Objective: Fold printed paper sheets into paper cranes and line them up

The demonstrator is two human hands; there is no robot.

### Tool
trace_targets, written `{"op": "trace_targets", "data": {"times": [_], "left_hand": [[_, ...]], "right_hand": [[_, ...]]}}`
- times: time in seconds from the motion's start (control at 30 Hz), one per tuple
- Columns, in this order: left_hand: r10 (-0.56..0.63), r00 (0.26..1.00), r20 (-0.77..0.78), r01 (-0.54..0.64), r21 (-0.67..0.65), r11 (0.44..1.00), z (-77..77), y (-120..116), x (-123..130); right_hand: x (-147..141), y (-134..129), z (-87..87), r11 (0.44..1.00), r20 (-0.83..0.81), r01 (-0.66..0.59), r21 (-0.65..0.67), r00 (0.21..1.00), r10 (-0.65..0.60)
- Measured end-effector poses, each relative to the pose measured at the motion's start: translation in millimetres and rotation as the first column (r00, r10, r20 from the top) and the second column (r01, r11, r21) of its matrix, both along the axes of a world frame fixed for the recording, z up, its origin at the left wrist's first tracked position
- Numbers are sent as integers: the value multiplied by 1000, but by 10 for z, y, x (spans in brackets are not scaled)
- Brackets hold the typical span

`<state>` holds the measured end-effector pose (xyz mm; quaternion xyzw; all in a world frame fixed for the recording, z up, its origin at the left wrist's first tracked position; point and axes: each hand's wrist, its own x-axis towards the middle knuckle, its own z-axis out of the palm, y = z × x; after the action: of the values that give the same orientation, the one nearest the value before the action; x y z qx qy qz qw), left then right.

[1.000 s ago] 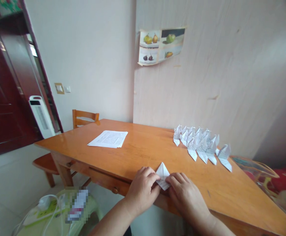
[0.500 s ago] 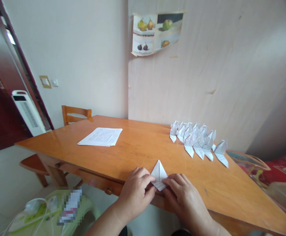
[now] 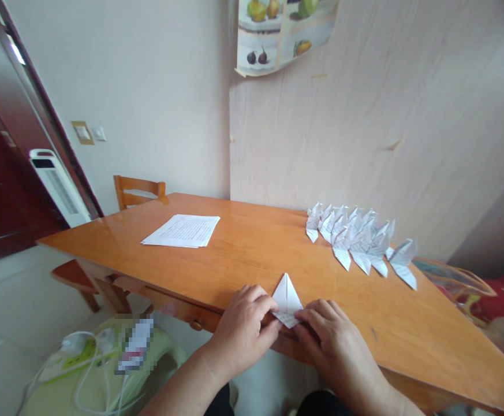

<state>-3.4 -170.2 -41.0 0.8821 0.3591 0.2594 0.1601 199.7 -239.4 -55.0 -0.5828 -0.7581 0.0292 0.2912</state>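
Note:
A small sheet of white paper, folded to a point at the top with a crease down its middle, lies at the table's front edge. Printed lines show on its lower flap. My left hand pinches its left corner between thumb and fingers. On the opposite corner, my right hand grips it in the same way. Farther back on the right stand several folded paper figures in close rows, made of printed paper. One more paper figure sits slightly apart at their right end.
A stack of printed sheets lies on the left of the wooden table. Behind it is a wooden chair. A pale green stool at lower left carries a power strip with cables. Bags lie beyond the right edge.
The camera view has tilted down and shifted a little left, so the scene sits higher and farther right. Both hands keep their hold on the folded paper, whose shape looks the same.

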Motion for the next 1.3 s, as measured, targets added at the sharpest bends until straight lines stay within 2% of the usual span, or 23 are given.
{"op": "trace_targets", "data": {"times": [0.33, 0.57, 0.9, 1.3], "left_hand": [[3, 1000, -31, -3, 9, 1000, 68, 28, 43], [7, 996, -94, -3, 39, 999, 139, 103, 76], [8, 997, -73, -8, -2, 1000, 141, 191, 99], [16, 994, -109, -15, 9, 1000, 135, 198, 133]], "right_hand": [[-14, 36, 161, 996, -36, 16, -91, 999, -19], [65, 203, 135, 991, 6, 78, -113, 997, -77], [62, 305, 182, 958, 36, 176, -227, 984, -172], [37, 282, 134, 965, 78, 200, -172, 979, -189]]}}
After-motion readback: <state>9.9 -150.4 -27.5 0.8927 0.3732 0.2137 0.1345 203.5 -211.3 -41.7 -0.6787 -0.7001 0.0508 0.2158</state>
